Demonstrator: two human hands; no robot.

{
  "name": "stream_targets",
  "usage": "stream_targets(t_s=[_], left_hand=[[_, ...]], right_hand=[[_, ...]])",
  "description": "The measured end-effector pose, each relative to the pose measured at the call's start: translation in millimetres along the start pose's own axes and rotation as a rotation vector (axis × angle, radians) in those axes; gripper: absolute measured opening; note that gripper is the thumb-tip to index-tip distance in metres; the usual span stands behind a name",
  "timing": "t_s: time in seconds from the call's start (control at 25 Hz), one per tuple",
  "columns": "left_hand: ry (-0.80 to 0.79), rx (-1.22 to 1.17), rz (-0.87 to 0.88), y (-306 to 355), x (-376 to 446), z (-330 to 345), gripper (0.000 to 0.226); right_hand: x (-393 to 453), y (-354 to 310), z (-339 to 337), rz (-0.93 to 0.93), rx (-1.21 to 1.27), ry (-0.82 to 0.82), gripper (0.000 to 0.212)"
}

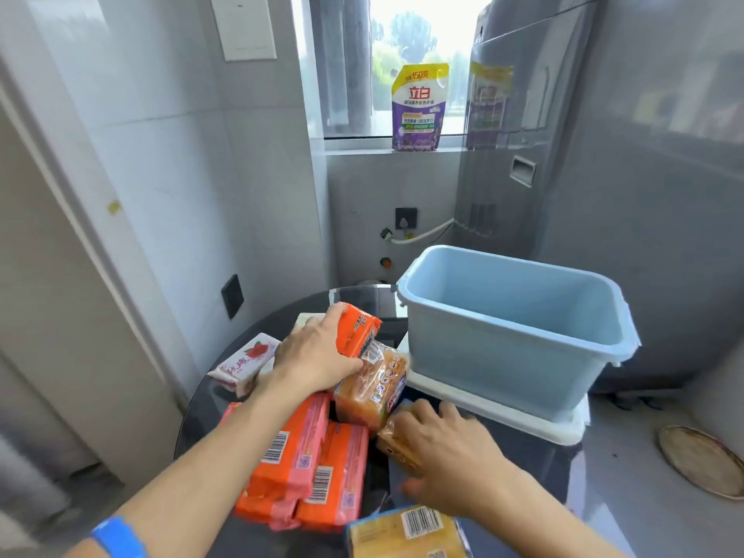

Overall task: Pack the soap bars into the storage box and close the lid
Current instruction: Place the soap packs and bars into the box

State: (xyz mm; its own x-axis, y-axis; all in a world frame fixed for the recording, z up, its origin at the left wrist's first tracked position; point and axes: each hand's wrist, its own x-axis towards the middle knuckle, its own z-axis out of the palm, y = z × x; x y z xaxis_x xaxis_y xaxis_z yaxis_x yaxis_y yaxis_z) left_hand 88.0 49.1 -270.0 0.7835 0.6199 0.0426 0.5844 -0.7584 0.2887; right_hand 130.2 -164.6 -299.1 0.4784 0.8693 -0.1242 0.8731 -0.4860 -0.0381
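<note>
A light blue storage box (511,340) stands open and empty on its white lid (495,408), at the right of a dark round table (209,400). Left of it lie several wrapped soap bars. My left hand (318,356) grips an orange soap pack (358,330) at the far side of the pile. My right hand (447,449) closes over a brown soap bar (396,449) near the box's front corner. Between the hands a brown twin pack (372,386) stands tilted. Two orange packs (310,465) lie in front, and a yellow bar (406,533) sits at the bottom edge.
A white soap pack with a rose print (245,362) lies at the table's left. A grey washing machine (604,155) stands behind the box. A detergent pouch (418,106) rests on the window sill. A round woven mat (704,461) lies on the floor at right.
</note>
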Motion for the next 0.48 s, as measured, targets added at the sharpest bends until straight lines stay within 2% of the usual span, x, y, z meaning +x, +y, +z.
stream_targets(t_s=[0.08,0.16,0.24,0.32,0.4,0.48], left_hand=[[0.073,-0.075,-0.017,-6,-4,11,0.08],[0.153,-0.091,-0.016,-8,-6,21,0.076],[0.187,-0.203,-0.036,-12,-6,21,0.072],[0.207,-0.465,-0.107,-19,-1,13,0.066],[0.224,-0.878,-0.195,-22,4,1,0.052],[0.189,-1.321,-0.219,-17,9,-10,0.037]], right_hand=[[4,4,17,0.069,-0.039,0.044,0.063],[8,11,23,0.157,0.125,0.028,0.072],[6,22,16,0.207,0.338,0.009,0.071],[-1,39,-3,0.284,0.721,0.045,0.065],[-7,55,-24,0.313,1.276,0.029,0.062],[-12,66,-43,0.196,1.791,-0.087,0.056]])
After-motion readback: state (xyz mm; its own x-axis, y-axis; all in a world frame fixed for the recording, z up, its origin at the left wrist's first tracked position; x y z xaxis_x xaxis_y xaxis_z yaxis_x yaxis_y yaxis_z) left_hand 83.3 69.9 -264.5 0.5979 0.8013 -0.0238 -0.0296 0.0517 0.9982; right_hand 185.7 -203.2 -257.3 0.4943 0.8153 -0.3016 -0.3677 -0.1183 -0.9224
